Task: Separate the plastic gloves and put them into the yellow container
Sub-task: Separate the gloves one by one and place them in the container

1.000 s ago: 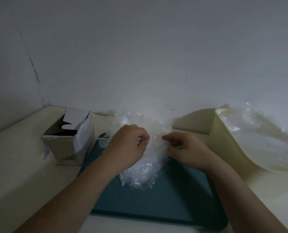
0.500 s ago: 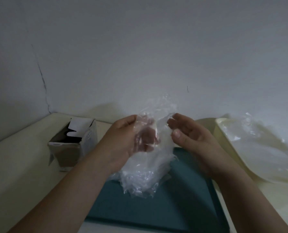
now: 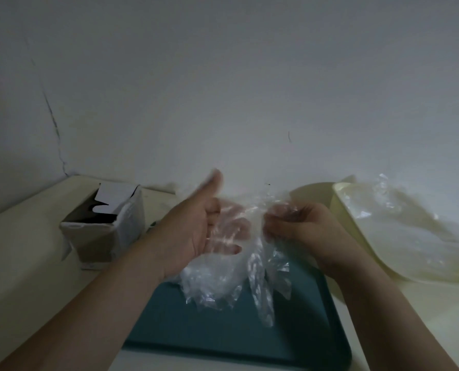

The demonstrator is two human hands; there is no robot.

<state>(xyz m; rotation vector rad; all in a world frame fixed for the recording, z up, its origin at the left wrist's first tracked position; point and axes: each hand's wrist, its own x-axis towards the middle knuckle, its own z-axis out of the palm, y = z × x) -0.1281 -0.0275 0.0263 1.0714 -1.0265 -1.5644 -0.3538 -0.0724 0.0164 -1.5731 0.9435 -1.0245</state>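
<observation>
A bunch of clear plastic gloves (image 3: 212, 285) hangs in front of me over the teal tray (image 3: 223, 336). My left hand (image 3: 204, 231) is behind it, palm toward me, thumb raised and fingers stretched out under the plastic draped over them. My right hand (image 3: 300, 226) is curled and pinches the cuff of a single glove (image 3: 263, 293), which dangles from it beside the bunch. The yellow container (image 3: 342, 210) stands at the right and holds several crumpled clear gloves (image 3: 410, 234).
An open cardboard box (image 3: 102, 228) stands on the cream counter (image 3: 22, 263) to the left of the tray. A grey wall with a crack (image 3: 51, 116) rises right behind everything.
Both hands lifted the bunch off the tray. They have since drawn apart: the left thumb has come up and the left fingers have spread, while the right hand has curled on one glove and pulled it right.
</observation>
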